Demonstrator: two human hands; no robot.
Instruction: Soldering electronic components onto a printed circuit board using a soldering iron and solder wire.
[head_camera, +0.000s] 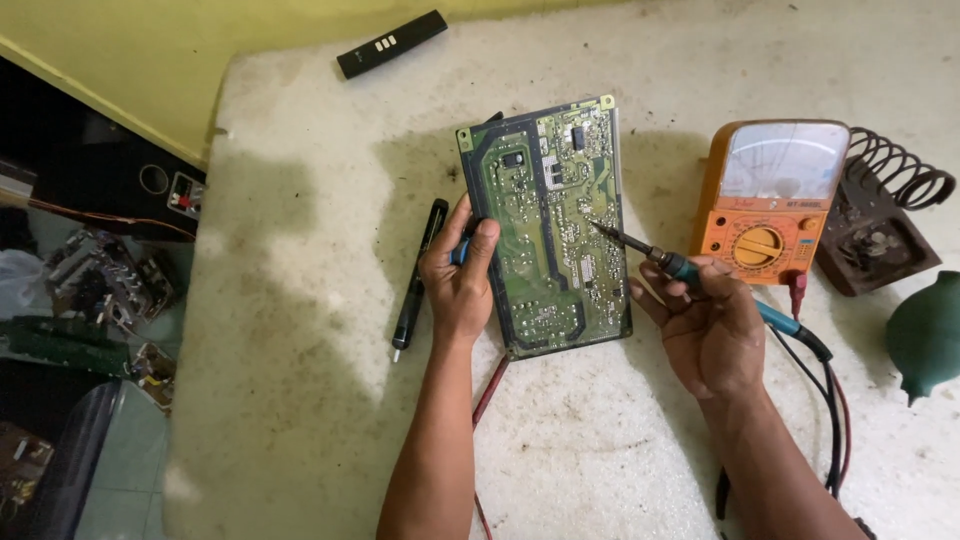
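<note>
A green circuit board (548, 220) lies solder side up on a white worktop (300, 350). My left hand (458, 275) grips the board's left edge, thumb on its face, with a small blue part under the fingers. My right hand (705, 325) holds a soldering iron (680, 268) with a teal handle. Its metal tip touches the board near the right middle.
An orange analog multimeter (770, 200) stands right of the board, with a coiled iron stand (885, 215) behind it and a dark green bulb (925, 335) at the right edge. A black pen-like tool (418, 270) lies left of my hand. A black remote (390, 43) sits far back. Cables (830, 400) run near my right wrist.
</note>
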